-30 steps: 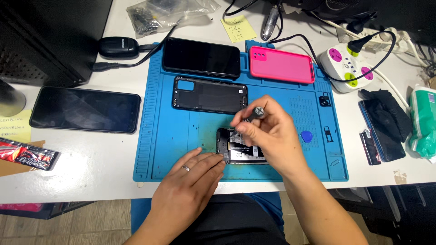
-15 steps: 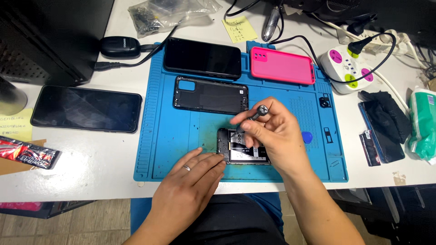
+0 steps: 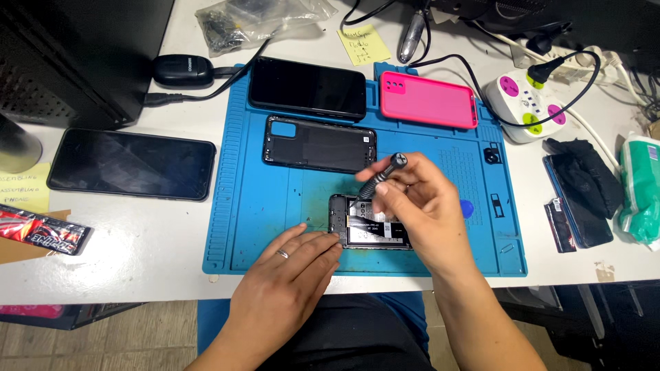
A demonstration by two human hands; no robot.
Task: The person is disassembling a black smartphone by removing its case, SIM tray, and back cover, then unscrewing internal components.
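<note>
Right hand pinches a dark screwdriver between thumb and fingertips, the tool tilted, its tip down at the upper left corner of the opened phone. I note that the phone lies face down, back removed, on the blue work mat, close to the mat's near edge. Left hand rests flat with fingers extended and together, fingertips touching the phone's left end and pinning it; a ring shows on one finger.

Edges: the mat's front border runs just beside the table edge, so little room remains below the phone. Above it lies the removed black back cover, near but apart. Farther up sit a black phone and a pink case, side by side. Open mat lies to the left of the opened phone. A blue pick sits just right of the right hand. Off the mat, another dark phone lies well to the left, and a white power strip to the upper right.

Compared with half a second ago, I see the screwdriver at nearly the same tilt, both hands in the same places, and the phone unmoved.
</note>
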